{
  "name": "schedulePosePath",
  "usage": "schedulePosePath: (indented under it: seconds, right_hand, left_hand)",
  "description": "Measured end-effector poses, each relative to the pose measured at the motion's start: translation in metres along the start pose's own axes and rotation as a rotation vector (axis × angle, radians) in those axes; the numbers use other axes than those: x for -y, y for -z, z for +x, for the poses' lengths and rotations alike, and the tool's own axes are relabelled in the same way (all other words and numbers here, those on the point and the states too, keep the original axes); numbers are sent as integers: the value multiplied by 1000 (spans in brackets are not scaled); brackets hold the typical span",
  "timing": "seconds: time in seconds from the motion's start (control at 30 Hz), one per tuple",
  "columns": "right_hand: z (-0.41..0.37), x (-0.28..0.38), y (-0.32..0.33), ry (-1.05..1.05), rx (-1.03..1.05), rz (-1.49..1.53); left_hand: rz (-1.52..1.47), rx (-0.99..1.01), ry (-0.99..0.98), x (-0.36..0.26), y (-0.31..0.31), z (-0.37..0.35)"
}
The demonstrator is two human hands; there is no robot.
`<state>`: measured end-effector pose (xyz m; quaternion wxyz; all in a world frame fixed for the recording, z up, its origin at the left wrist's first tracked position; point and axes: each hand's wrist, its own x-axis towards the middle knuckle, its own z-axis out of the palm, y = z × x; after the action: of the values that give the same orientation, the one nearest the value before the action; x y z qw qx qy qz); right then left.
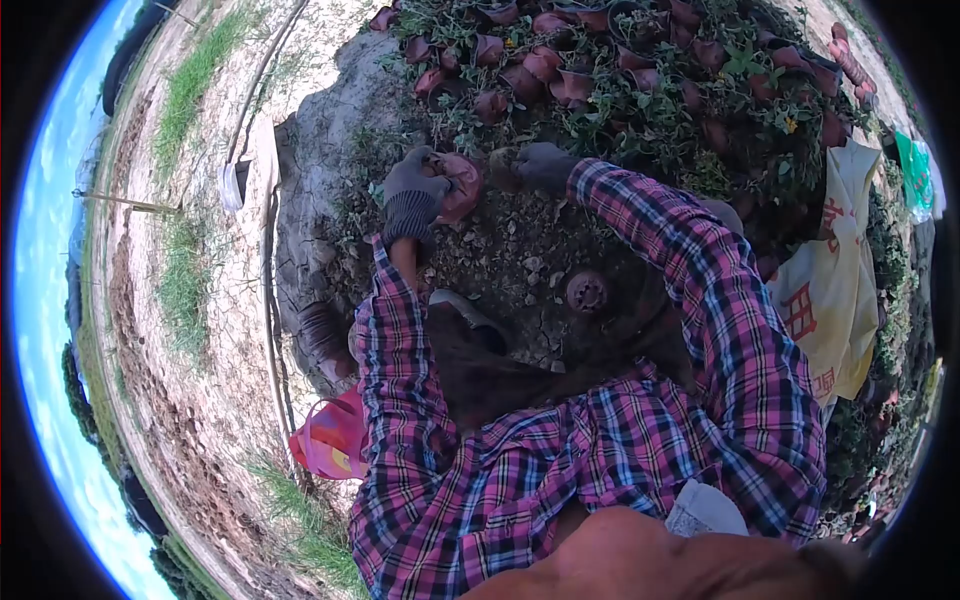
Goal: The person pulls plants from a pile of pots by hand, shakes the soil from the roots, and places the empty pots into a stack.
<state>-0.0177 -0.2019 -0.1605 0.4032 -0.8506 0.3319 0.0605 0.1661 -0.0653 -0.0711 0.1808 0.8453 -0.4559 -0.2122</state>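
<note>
My left hand [412,192], in a grey knitted glove, is closed on the rim of a reddish-brown soft plastic plant pot [461,190]. The pot is tipped on its side. To its right, my right hand [545,167], in a dark glove, has its fingers closed at a brown clump of soil [503,170]. Bare, crumbly dirt [510,245] lies below both hands. Another reddish pot [587,291] sits upside down on the dirt, its base holes showing.
Many potted plants [570,85] crowd the ground ahead. A pot stack [325,335] lies at left near a pink-red bag [332,440]. A yellowish printed sack [825,290] is at right. A hose [268,300] runs along the left, beside pale cracked ground.
</note>
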Motion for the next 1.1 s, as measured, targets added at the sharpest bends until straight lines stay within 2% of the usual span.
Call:
schedulePosePath:
  seconds: [0.03,0.1,0.17,0.23,0.3,0.33,0.4,0.47,0.53,0.57,0.67,0.77,0.8,0.9,0.93,1.03,1.07,1.1]
  right_hand:
    - [14,0,-12,67,-17,-15]
    - [20,22,-12,34,168,171]
    - [-11,45,-14,131,29,888]
    - [-1,27,1,187,45,784]
    - [-37,26,30,62,159,398]
    - [-52,21,39,1,217,202]
    - [-58,-15,27,131,511,-233]
    - [-81,-47,0,202,671,-365]
    - [-104,-69,-20,118,903,-464]
    - [-114,-74,-22,58,887,-505]
    - [-148,-71,-9,-115,801,-611]
    - [-172,-63,2,-199,721,-616]
    - [-173,-64,1,-195,719,-602]
    - [-181,-69,-3,-156,673,-576]
    - [-179,-75,-9,-128,673,-570]
    - [-179,-72,-3,-81,621,-522]
    - [-179,-75,-3,-75,613,-517]
    - [-178,-75,-5,-68,613,-509]
  left_hand:
    - [68,92,-11,2,5,-3]
    - [115,284,-133,7,-2,-1]
    - [27,461,-313,5,-22,-15]
    - [-144,593,-254,1,-65,-30]
    - [-250,652,-264,-21,-99,-60]
    - [-197,605,-337,-25,-121,-72]
    - [-89,558,-460,-29,-162,-92]
    - [17,560,-555,-36,-192,-111]
    - [99,610,-648,-27,-229,-123]
    - [142,626,-698,-24,-243,-124]
    - [403,674,-501,-65,-245,-153]
    - [679,494,-509,-62,-282,-175]
    - [637,423,-544,-43,-296,-174]
    - [-17,257,-522,-2,-304,-168]
    - [-108,288,-444,3,-300,-168]
    - [99,388,-371,4,-323,-168]
    - [227,460,-280,2,-338,-163]
    - [228,507,-250,-3,-336,-160]
